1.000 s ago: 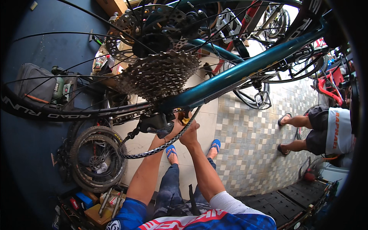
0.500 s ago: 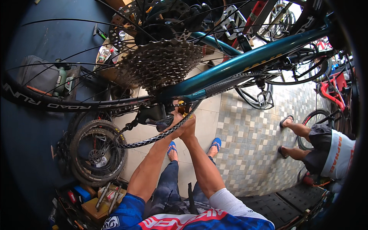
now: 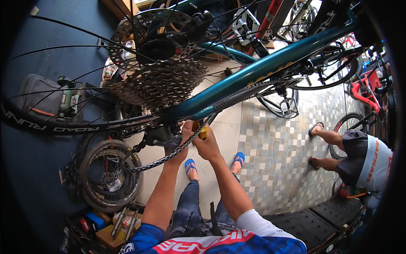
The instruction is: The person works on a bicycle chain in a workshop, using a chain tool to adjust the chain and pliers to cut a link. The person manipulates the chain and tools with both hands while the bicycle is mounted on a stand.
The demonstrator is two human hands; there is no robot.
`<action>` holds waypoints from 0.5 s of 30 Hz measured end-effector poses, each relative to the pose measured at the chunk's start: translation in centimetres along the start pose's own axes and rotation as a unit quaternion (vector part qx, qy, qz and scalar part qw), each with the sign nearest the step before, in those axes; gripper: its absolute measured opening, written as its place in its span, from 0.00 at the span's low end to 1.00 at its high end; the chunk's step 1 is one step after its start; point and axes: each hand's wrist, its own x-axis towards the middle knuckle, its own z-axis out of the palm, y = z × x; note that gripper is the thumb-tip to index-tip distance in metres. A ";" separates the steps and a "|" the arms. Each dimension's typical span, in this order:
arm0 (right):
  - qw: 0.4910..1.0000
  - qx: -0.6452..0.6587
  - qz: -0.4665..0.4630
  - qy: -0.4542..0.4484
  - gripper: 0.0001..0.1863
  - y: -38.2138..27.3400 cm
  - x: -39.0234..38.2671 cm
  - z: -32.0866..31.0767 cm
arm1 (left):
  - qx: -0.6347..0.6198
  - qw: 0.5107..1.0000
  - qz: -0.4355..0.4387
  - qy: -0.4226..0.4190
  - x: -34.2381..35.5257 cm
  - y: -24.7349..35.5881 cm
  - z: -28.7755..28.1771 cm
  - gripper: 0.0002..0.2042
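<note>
A teal bicycle frame (image 3: 253, 71) fills the upper view, its rear cassette (image 3: 163, 82) and brake rotor (image 3: 122, 40) beside the spoked wheel (image 3: 86, 127). My left hand (image 3: 179, 144) is closed close against the black rear derailleur (image 3: 163, 134), thumb up; what its fingers grip is hidden. Just right of it, my right hand (image 3: 208, 147) pinches a small yellow piece (image 3: 204, 133), whose exact kind I cannot make out. The chain (image 3: 169, 160), with a silver-and-black pattern, hangs in a loop in front of my hands.
A box of tools and parts (image 3: 111, 230) stands at lower left, below stacked wheels (image 3: 111, 175). A grey bag (image 3: 40, 95) lies at far left. On the right a person (image 3: 359, 158) stands on the tiles (image 3: 275, 169), near a red bike frame (image 3: 367, 94).
My hands have drawn apart, the right moving slightly down and right with the yellow piece, the left showing its thumb. The bike has shifted slightly left and down in view.
</note>
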 end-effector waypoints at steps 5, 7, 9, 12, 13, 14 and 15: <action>0.997 -0.067 0.021 0.008 0.15 -1.6 -1.0 -0.7 | 0.067 0.991 0.100 0.052 0.7 -1.2 0.7 0.07; 0.992 -0.116 -0.016 0.042 0.15 -2.0 -1.4 -0.8 | 0.043 0.993 0.102 0.045 0.7 -1.4 0.7 0.08; 0.977 -0.165 -0.095 0.099 0.14 -2.2 -1.7 -1.0 | 0.093 0.987 0.121 0.045 0.7 -1.5 0.7 0.07; 0.965 -0.195 -0.065 0.165 0.14 -2.4 -2.1 -1.3 | 0.097 0.983 0.142 0.060 0.4 -1.5 1.0 0.07; 0.962 -0.194 -0.095 0.167 0.15 -2.4 -2.0 -1.4 | 0.085 0.986 0.131 0.066 0.4 -1.5 1.1 0.07; 0.954 -0.217 -0.125 0.167 0.15 -2.4 -2.1 -1.5 | 0.072 0.986 0.133 0.067 0.4 -1.6 1.2 0.07; 0.945 -0.231 -0.153 0.174 0.15 -2.4 -2.0 -1.5 | 0.080 0.986 0.135 0.061 0.5 -1.5 1.1 0.07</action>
